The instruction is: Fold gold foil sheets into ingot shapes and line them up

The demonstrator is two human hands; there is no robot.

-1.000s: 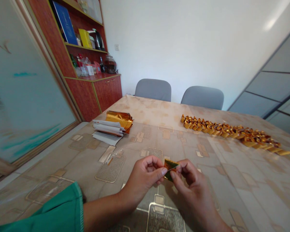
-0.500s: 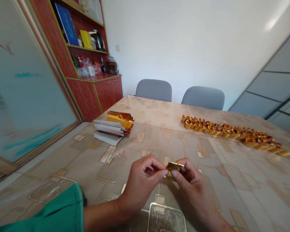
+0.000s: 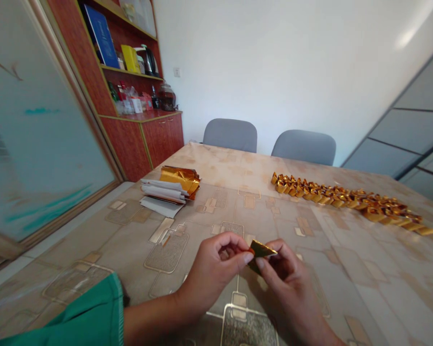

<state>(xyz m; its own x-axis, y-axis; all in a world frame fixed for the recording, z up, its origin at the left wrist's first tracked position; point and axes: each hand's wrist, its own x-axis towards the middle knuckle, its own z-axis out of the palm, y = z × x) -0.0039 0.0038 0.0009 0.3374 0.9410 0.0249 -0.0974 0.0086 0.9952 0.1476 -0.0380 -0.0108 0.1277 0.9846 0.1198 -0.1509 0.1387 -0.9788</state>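
Observation:
A small folded piece of gold foil (image 3: 260,252) is pinched between the fingertips of both hands, above the patterned tablecloth (image 3: 350,274). My left hand (image 3: 214,271) grips its left end between thumb and fingers. My right hand (image 3: 286,283) holds the other end the same way. Farther off, a stack of gold foil sheets (image 3: 180,179) rests on a pile of white paper slips (image 3: 162,193), left of centre. A long chain of folded gold foil pieces (image 3: 351,202) lies across the right side of the table, out of reach of both hands.
Two grey chairs (image 3: 231,135) stand behind the far table edge. A red-brown wooden cabinet (image 3: 140,139) with cluttered shelves stands at the far left, beside a frosted glass door (image 3: 39,139). My green sleeve (image 3: 68,312) lies over the near left table edge.
The gold foil piece has tilted between my fingertips, with more of its gold face showing than a second ago. My hands stay close together, and the view has shifted slightly.

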